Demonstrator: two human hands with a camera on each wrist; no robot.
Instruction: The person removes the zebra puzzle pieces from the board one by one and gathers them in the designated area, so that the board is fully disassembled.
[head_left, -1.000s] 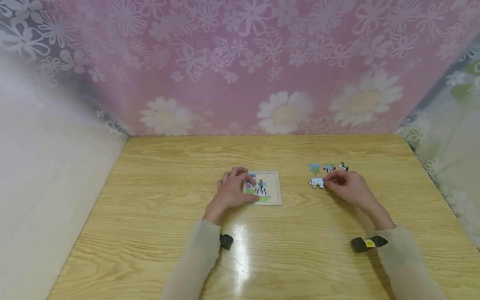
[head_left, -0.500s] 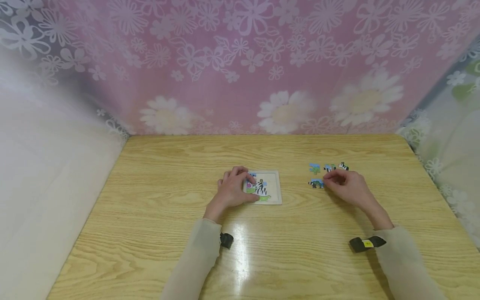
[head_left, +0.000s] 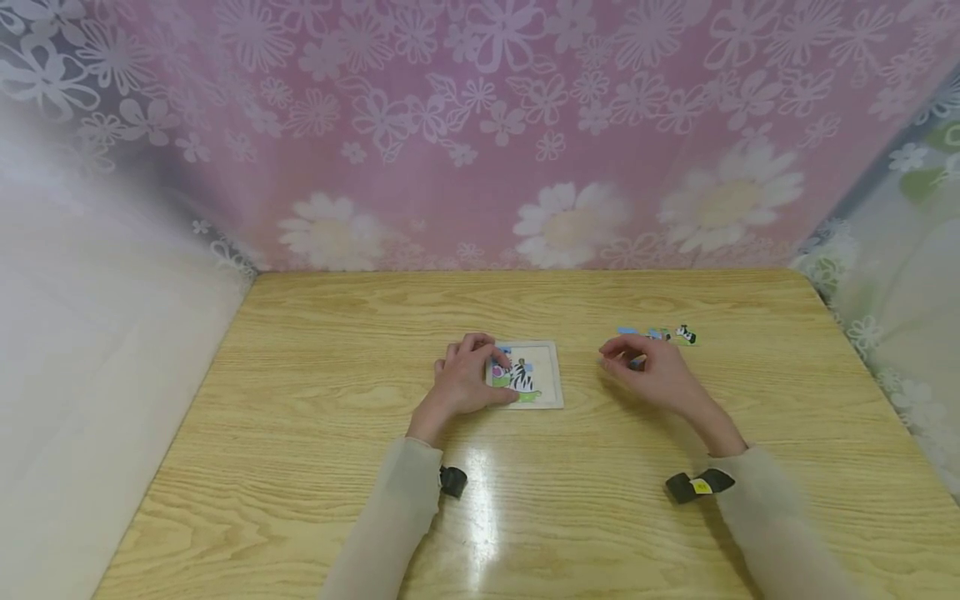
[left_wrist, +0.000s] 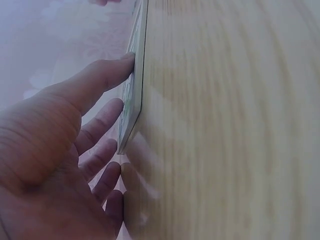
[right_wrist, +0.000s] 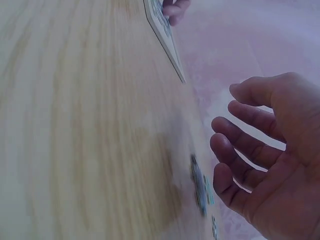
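Note:
In the head view a small square puzzle tray [head_left: 557, 379], partly filled with a zebra picture, lies at the middle of the table. My left hand [head_left: 467, 379] rests on its left side, thumb and index finger touching it. In the left wrist view, the other fingers [left_wrist: 106, 180] lie past the tray's edge, by the table. My right hand [head_left: 660, 375] hovers right of the tray, its fingers loosely bent with nothing visible between them. Below it lies a puzzle piece [right_wrist: 198, 185], mostly hidden by the hand in the head view.
More puzzle pieces lie in a row behind the right hand, including a blue one [head_left: 627, 331] and a black-and-white one [head_left: 686, 335]. Wood-grain table [head_left: 315, 483] spreads all round. A pink flowered curtain [head_left: 450, 192] hangs along the back edge.
My right hand turned over a puzzle piece, pale side to coloured side, then let go and moved left. The left hand stays on the tray.

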